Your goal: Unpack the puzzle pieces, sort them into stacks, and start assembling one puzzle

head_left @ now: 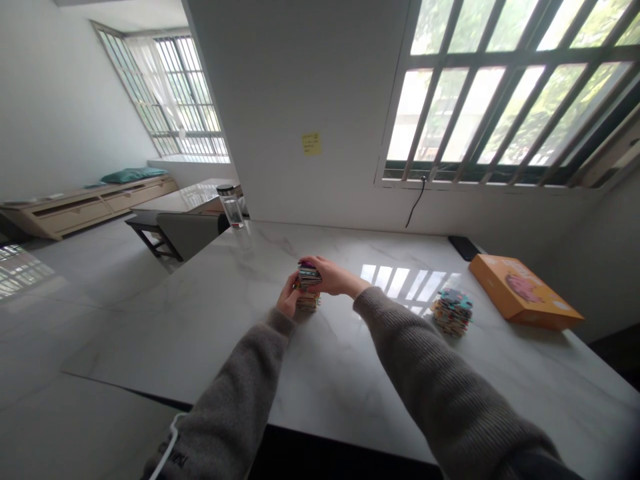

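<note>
In the middle of the table stands a tall stack of thin, colourful pieces that look like jigsaw puzzle pieces (pixel 308 303). My right hand (pixel 333 275) is closed round the upper part of this stack, its fingers reaching over the purple top and its thumb on the near side. Against the left side, lower down, my left hand (pixel 289 295) grips the same stack; some of its fingers are hidden behind the pieces. A second stack of similar pieces (pixel 453 311), with teal and dark patterns on top, stands apart to the right.
On the white marbled table (pixel 350 373), an orange box (pixel 523 290) with a pink picture lies at the right. Behind it is a black phone-like object (pixel 464 248). A clear bottle (pixel 232 208) with a dark lid stands at the back left corner. The wall borders the far edge.
</note>
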{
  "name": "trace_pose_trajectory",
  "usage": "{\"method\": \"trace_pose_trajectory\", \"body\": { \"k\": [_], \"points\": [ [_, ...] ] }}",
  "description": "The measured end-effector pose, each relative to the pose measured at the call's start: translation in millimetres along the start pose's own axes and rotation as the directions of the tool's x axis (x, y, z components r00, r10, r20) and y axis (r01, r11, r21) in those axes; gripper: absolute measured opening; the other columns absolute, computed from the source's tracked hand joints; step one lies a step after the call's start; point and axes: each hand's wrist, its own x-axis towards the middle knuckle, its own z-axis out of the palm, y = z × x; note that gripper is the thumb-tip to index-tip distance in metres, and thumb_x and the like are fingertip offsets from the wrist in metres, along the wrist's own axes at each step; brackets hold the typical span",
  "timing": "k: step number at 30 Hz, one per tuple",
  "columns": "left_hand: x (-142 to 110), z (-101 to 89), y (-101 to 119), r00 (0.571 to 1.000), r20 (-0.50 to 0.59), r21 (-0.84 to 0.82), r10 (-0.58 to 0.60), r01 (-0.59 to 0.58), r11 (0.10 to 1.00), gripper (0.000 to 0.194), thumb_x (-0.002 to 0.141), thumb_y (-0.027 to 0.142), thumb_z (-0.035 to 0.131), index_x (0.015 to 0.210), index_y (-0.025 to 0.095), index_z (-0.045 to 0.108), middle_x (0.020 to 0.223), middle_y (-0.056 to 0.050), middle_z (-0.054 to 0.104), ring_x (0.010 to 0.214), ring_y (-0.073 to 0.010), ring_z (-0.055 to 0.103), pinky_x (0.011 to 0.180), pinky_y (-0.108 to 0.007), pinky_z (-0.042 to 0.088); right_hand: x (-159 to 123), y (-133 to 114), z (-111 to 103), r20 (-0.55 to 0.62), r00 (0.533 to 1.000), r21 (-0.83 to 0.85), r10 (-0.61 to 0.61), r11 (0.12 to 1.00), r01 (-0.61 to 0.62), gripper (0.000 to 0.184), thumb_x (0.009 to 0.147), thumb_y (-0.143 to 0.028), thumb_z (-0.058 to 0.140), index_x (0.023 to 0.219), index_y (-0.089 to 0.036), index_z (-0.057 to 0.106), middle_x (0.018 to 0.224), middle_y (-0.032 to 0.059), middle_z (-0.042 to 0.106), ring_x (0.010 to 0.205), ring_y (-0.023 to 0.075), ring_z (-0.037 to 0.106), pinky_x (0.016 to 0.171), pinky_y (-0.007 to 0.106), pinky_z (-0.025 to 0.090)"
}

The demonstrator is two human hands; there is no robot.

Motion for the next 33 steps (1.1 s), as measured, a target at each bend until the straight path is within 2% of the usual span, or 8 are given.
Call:
{"method": "trace_pose_trajectory", "body": {
  "k": [5,9,14,17,20,25,29,33],
  "points": [
    [0,4.3,-3,0.998,-0.044,-0.061,-0.032,0.030,0.998,0.062,0.078,0.040,0.064,0.132,0.021,0.042,0.102,-0.007,0.069,0.071,-0.0236,0.072,0.064,-0.047,0.063,2,1,0,-0.009,1.000,-0.049,-0.016,0.999,0.016,0.073,0.072,-0.015,0.077,0.138,-0.024,0.049,0.116,0.0074,0.058,0.099,0.0200,0.061,0.091,0.034,0.050],
    [0,5.5,2,0.997,-0.070,-0.033,-0.012,0.010,0.999,0.061,0.076,0.038,0.066,0.131,0.019,0.047,0.112,-0.011,0.067,0.079,-0.0246,0.071,0.068,-0.046,0.063,-1,0,-3,-0.026,1.000,-0.117,-0.014,0.993,0.011,0.071,0.072,-0.015,0.077,0.138,-0.025,0.050,0.114,0.0079,0.060,0.096,0.0208,0.062,0.086,0.033,0.051],
    [0,6.8,8,0.987,-0.144,0.031,0.070,-0.066,0.997,0.049,0.073,0.030,0.070,0.120,0.022,0.058,0.121,-0.009,0.065,0.102,-0.0252,0.067,0.083,-0.043,0.059,-4,6,-3,-0.041,0.999,-0.075,-0.021,0.997,0.018,0.071,0.074,-0.019,0.079,0.138,-0.025,0.050,0.118,0.0082,0.061,0.100,0.0210,0.063,0.089,0.033,0.050],
    [-1,7.6,11,0.992,-0.117,0.011,0.051,-0.050,0.999,0.049,0.075,0.031,0.070,0.121,0.023,0.056,0.119,-0.009,0.065,0.098,-0.0240,0.068,0.080,-0.043,0.059,-2,9,-2,-0.027,1.000,-0.025,-0.007,1.000,0.006,0.074,0.071,-0.024,0.083,0.138,-0.025,0.049,0.120,0.0087,0.061,0.104,0.0218,0.062,0.092,0.035,0.050],
    [-2,8.8,11,0.994,-0.103,-0.018,0.047,-0.049,0.999,0.052,0.074,0.032,0.071,0.123,0.025,0.055,0.120,-0.008,0.064,0.094,-0.0229,0.069,0.078,-0.042,0.059,1,7,-2,-0.025,1.000,-0.003,-0.001,1.000,0.001,0.074,0.069,-0.022,0.083,0.136,-0.022,0.050,0.119,0.0088,0.062,0.105,0.0220,0.062,0.092,0.034,0.050],
    [-2,10.4,10,0.992,-0.120,-0.040,0.038,-0.043,0.998,0.056,0.074,0.032,0.068,0.126,0.021,0.051,0.114,-0.010,0.065,0.089,-0.0241,0.068,0.072,-0.041,0.060,2,-1,-6,-0.017,1.000,-0.098,-0.003,0.995,0.001,0.067,0.072,-0.017,0.078,0.134,-0.022,0.053,0.115,0.0086,0.064,0.098,0.0206,0.063,0.087,0.032,0.050],
    [-1,8.2,10,0.990,-0.123,0.030,0.065,-0.062,0.998,0.053,0.074,0.029,0.066,0.125,0.022,0.054,0.123,-0.009,0.062,0.103,-0.0247,0.065,0.084,-0.042,0.058,-3,0,-11,-0.043,0.999,-0.157,-0.012,0.988,0.005,0.066,0.072,-0.016,0.077,0.134,-0.024,0.054,0.114,0.0086,0.064,0.096,0.0204,0.064,0.085,0.031,0.050],
    [0,4.4,10,0.991,-0.117,0.116,0.064,-0.050,0.992,0.052,0.075,0.031,0.065,0.126,0.024,0.056,0.128,-0.009,0.060,0.113,-0.0265,0.061,0.093,-0.045,0.055,-17,11,-17,-0.102,0.995,-0.035,0.020,0.999,-0.024,0.063,0.072,-0.019,0.078,0.130,-0.022,0.056,0.114,0.0085,0.068,0.100,0.0212,0.066,0.088,0.034,0.052]
  ]
}}
